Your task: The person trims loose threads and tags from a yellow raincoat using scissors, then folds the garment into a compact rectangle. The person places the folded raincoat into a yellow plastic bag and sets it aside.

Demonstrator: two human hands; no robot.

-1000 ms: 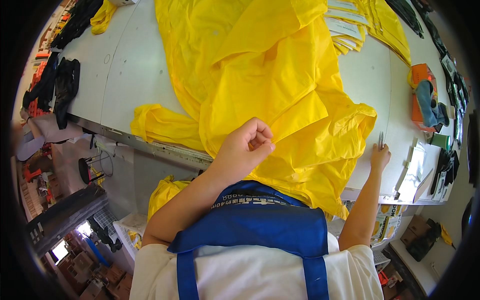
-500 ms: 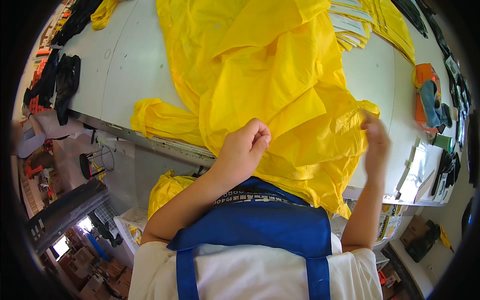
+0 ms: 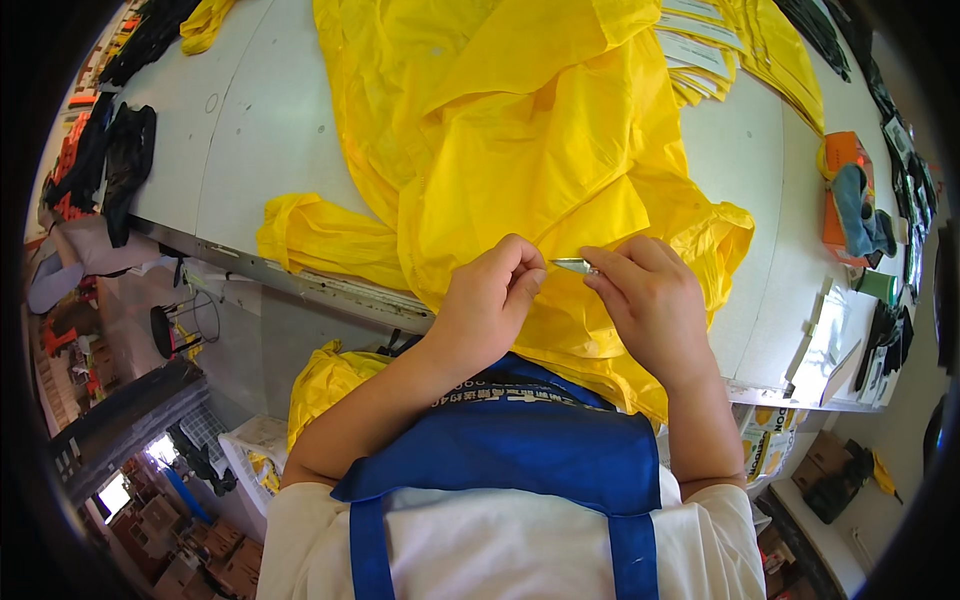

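Observation:
A large yellow garment of thin, shiny fabric lies rumpled across the table, its near edge hanging over the front toward my apron. Over its lower part my left hand is closed in a pinch, thumb against curled forefinger. Whatever lies between those fingertips is hidden or too small to make out. Just to the right, my right hand grips small snips. Their pointed metal blades aim left at the pinched fingertips, a short gap away; the handle is hidden in my palm. One yellow sleeve stretches out to the left.
The pale table has a metal front edge. Yellow pieces with white printed sheets are stacked at the far right. An orange box holds a blue-grey cloth. Dark garments hang off the left side, near another person's arm.
My right hand has swung in from the right side of the garment to beside my left hand, and the snips' blades now show. My left hand stays nearly where it was.

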